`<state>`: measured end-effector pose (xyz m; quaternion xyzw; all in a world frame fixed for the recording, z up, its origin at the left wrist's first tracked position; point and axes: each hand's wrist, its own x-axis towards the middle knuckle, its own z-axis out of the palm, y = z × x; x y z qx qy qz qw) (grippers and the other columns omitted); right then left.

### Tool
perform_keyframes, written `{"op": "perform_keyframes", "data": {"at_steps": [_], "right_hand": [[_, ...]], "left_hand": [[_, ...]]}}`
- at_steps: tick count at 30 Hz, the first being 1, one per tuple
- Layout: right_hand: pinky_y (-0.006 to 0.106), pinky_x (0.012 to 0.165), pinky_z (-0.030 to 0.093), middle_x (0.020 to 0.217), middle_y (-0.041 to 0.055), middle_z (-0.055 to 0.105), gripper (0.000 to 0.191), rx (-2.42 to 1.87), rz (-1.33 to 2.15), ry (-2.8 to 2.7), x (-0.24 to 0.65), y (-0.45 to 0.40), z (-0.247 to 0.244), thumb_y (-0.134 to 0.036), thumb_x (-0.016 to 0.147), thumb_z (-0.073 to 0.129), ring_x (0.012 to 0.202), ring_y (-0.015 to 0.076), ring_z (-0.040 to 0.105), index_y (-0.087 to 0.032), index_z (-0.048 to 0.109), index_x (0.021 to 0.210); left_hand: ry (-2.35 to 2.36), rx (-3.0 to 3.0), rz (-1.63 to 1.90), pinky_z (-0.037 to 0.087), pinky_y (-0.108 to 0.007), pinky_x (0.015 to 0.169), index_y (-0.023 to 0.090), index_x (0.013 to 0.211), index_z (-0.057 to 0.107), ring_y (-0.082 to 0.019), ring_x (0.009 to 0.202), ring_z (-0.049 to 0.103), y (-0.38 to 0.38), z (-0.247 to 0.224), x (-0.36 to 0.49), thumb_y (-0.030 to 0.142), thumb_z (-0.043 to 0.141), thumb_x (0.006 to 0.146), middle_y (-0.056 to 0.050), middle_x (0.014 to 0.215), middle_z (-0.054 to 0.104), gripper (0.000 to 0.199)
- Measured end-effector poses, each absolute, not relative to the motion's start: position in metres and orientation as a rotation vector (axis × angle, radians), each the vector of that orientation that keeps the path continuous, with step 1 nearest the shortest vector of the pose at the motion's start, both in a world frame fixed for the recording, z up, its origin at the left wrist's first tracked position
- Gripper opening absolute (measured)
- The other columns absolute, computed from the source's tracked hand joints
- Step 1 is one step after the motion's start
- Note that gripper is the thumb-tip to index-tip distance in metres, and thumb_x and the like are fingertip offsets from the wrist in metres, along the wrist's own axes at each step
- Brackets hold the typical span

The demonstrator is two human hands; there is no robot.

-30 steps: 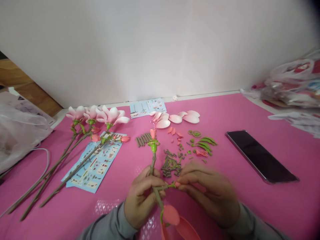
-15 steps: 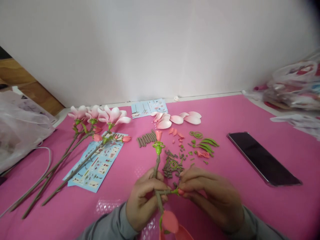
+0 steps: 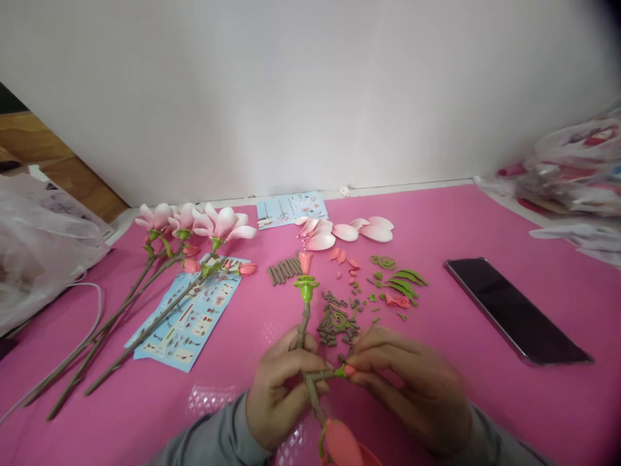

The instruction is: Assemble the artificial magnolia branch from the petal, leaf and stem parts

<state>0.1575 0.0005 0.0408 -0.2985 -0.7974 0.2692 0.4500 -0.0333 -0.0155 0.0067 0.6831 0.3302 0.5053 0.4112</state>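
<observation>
My left hand [image 3: 286, 382] is closed around a brown branch [image 3: 304, 323] topped by a green cup with a coral centre [image 3: 305, 272]. A coral bud [image 3: 339, 443] hangs from the branch's lower end, near the bottom edge. A short side twig points right and ends in a green piece with a small coral bud [image 3: 349, 370]. My right hand [image 3: 412, 388] pinches that small bud between thumb and fingers. Just beyond the hands lies a pile of brown pieces [image 3: 334, 320]. Green leaf pieces [image 3: 405, 281] and pale pink petals [image 3: 344, 232] lie behind it.
Three finished flower stems [image 3: 145, 330] lie at the left, partly over a blue printed sheet [image 3: 194, 323]. Another sheet [image 3: 291, 208] is by the wall. A phone [image 3: 514, 310] rests at the right. Plastic bags [image 3: 39, 246] stand at the left edge, with more at the right.
The lower end of the branch with its coral bud has swung slightly right. Both hands keep their holds. The whole view has shifted a little.
</observation>
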Motion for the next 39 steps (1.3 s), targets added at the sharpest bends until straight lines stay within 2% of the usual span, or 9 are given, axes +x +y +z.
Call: {"op": "perform_keyframes", "data": {"at_steps": [7,13,20,24,27,31,34,39], "right_hand": [[0.025,0.058,0.044,0.073,0.0043,0.057,0.010,-0.681,0.613,-2.048,0.157,0.001,0.024,-0.016,0.086,0.048,0.066,0.0137,0.051,-0.018,0.057,0.082],[0.029,0.056,0.037,0.067,0.0048,0.053,0.030,-0.710,0.503,-2.194,0.153,-0.001,0.026,-0.027,0.094,0.031,0.062,0.0154,0.045,-0.017,0.051,0.075],[0.029,0.053,0.031,0.060,0.0030,0.048,0.039,-0.742,0.389,-2.281,0.149,-0.002,0.026,-0.026,0.096,0.020,0.057,0.0148,0.039,-0.018,0.046,0.067],[0.029,0.053,0.030,0.060,0.0010,0.045,0.038,-0.759,0.495,-2.160,0.149,0.000,0.021,-0.033,0.095,0.023,0.057,0.0142,0.039,-0.018,0.045,0.068],[0.029,0.054,0.030,0.062,0.0011,0.045,0.031,-0.744,0.588,-2.114,0.152,0.001,0.020,-0.035,0.093,0.029,0.058,0.0149,0.040,-0.018,0.047,0.074],[0.029,0.056,0.033,0.068,0.0018,0.049,0.017,-0.736,0.664,-2.065,0.156,0.000,0.021,-0.029,0.088,0.039,0.062,0.0155,0.044,-0.017,0.051,0.089],[0.029,0.060,0.035,0.074,0.0023,0.052,0.014,-0.730,0.719,-2.046,0.157,0.000,0.023,-0.020,0.085,0.043,0.066,0.0153,0.047,-0.018,0.052,0.096],[0.030,0.058,0.029,0.066,0.0015,0.048,0.011,-0.708,0.663,-2.115,0.156,0.000,0.023,-0.014,0.083,0.042,0.062,0.0153,0.042,-0.017,0.052,0.080]], "left_hand": [[0.819,1.773,1.213,0.039,-0.025,0.060,0.019,0.083,0.066,-0.014,0.067,0.048,-0.018,0.009,-0.032,0.024,0.057,0.082,-0.002,0.074,0.049,0.011],[0.777,1.788,1.242,0.039,-0.025,0.061,0.017,0.083,0.065,-0.013,0.070,0.048,-0.020,0.012,-0.031,0.025,0.056,0.082,-0.003,0.076,0.049,0.012],[0.769,1.828,1.214,0.038,-0.025,0.059,0.014,0.084,0.068,-0.014,0.068,0.047,-0.019,0.012,-0.030,0.024,0.057,0.081,-0.004,0.073,0.048,0.014],[0.811,1.796,1.252,0.038,-0.025,0.058,0.016,0.083,0.065,-0.013,0.066,0.048,-0.019,0.011,-0.030,0.024,0.061,0.079,-0.003,0.074,0.050,0.010],[0.862,1.785,1.229,0.038,-0.025,0.059,0.017,0.091,0.063,-0.013,0.067,0.047,-0.020,0.008,-0.032,0.022,0.066,0.074,-0.002,0.076,0.051,0.018],[0.864,1.788,1.186,0.039,-0.027,0.061,0.018,0.096,0.061,-0.015,0.070,0.048,-0.021,0.006,-0.035,0.020,0.061,0.077,-0.004,0.081,0.051,0.019],[0.807,1.791,1.189,0.040,-0.029,0.064,0.018,0.101,0.059,-0.017,0.074,0.050,-0.022,0.008,-0.035,0.022,0.056,0.081,-0.006,0.085,0.052,0.020],[0.769,1.872,1.201,0.040,-0.027,0.063,0.017,0.099,0.061,-0.015,0.072,0.049,-0.021,0.012,-0.032,0.020,0.047,0.087,-0.006,0.080,0.051,0.020]]}}
